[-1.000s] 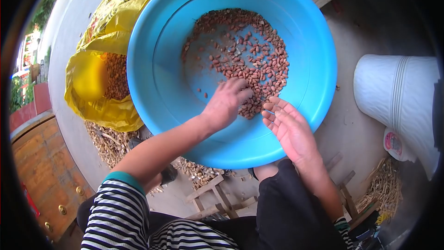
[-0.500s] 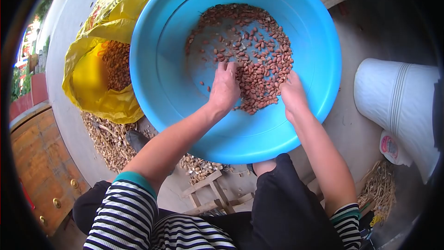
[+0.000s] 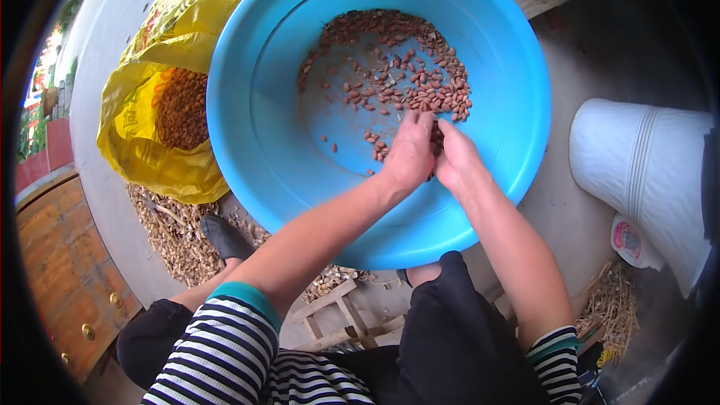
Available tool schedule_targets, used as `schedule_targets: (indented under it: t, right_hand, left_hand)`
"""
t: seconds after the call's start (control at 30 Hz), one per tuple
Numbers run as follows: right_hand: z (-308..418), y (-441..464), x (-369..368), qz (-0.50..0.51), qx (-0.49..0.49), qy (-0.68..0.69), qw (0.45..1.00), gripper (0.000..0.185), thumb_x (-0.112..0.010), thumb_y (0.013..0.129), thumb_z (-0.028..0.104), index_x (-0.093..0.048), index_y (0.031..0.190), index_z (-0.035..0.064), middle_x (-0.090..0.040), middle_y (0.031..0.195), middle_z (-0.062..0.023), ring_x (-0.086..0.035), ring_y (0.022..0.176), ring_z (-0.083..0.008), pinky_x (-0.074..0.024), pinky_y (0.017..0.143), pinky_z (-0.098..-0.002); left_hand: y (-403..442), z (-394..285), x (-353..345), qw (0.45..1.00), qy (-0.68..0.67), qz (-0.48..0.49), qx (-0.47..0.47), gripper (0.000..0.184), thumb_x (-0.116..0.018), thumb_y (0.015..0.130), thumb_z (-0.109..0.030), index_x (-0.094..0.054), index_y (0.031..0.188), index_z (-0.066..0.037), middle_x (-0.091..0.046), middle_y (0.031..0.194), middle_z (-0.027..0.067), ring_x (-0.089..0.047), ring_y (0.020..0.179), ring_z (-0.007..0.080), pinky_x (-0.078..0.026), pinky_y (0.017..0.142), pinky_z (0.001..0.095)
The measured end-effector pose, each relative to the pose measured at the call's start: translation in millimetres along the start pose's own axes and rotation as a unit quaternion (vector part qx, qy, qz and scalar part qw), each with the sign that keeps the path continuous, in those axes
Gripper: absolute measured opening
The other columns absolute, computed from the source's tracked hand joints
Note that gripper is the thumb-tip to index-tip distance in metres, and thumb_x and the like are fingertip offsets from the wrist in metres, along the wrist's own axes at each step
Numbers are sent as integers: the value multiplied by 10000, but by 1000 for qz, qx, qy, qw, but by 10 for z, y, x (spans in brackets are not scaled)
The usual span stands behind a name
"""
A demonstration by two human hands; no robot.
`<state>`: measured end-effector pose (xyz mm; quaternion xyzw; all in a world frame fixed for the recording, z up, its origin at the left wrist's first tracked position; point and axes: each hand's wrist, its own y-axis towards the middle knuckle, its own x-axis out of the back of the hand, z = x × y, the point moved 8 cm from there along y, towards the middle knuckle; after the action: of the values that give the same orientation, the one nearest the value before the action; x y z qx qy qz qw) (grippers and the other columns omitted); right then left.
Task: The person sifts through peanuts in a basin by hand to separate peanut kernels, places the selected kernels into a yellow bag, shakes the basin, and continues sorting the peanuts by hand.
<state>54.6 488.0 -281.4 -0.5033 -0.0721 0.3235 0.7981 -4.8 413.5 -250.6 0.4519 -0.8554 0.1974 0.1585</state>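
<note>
Reddish-brown shelled peanuts [image 3: 439, 96] lie on the bottom of a large blue basin [image 3: 292, 180], with darker bits along the far side of the heap. My left hand [image 3: 411, 151] and my right hand [image 3: 456, 156] are brought together over the near part of the heap, cupped around a clump of peanuts that shows between them. The fingers curl inward, and the undersides of both hands are hidden. Some loose peanuts lie just left of my left hand.
Left of the basin stands an open yellow bag [image 3: 124, 124] holding more peanuts. Empty shells [image 3: 169, 244] cover the floor below it. A small wooden stool [image 3: 349, 315] is near my legs. At right are a white sack [image 3: 637, 157] and dry stalks [image 3: 611, 300].
My left hand has moved right and my right hand slightly left, so they now meet. Peanuts between them have been gathered, baring more of the basin's bottom.
</note>
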Motion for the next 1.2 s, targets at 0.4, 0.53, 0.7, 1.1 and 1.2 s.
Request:
schedule_targets:
  t: [0.4,0.53,0.7,1.1,1.2]
  right_hand:
    - [219,-327,-177,141,-17,257,956,213,-498,945,181,-553,1071,18,-595,991,-112,-599,920,-228,-535,869,-380]
    - [356,-525,-265,215,-14,297,931,214,-496,936,166,-563,1084,26,-603,1029,-121,-594,972,-238,-518,914,-402]
    - [412,-559,-262,232,0,312,921,232,-483,933,156,-556,1102,14,-598,1059,-130,-590,999,-254,-495,952,-420]
    - [802,-1088,-388,202,80,297,930,340,-444,955,176,-497,1225,-25,-537,1197,-159,-520,1151,-287,-397,1062,-434]
    - [848,-1184,-449,219,108,287,926,368,-411,966,187,-474,1242,-48,-523,1216,-173,-508,1168,-287,-386,1069,-426]
  left_hand:
    - [-177,-41,629,908,-394,-34,140,230,-548,916,-76,-596,1117,24,-616,1052,48,-592,932,117,-489,823,278]
    - [-179,-139,573,906,-401,-32,131,241,-543,919,-95,-595,1122,25,-616,1065,62,-585,963,125,-472,861,282]
    - [-166,-202,428,836,-521,-12,173,286,-551,942,-161,-578,1164,19,-604,1146,89,-559,1053,153,-443,936,318]
    - [-204,-737,399,701,-679,58,212,367,-405,1000,-249,-513,1238,9,-548,1243,109,-490,1179,201,-364,1036,358]
    - [-209,-877,403,669,-706,75,220,423,-407,1000,-304,-487,1273,10,-523,1258,110,-473,1188,209,-356,1046,361]
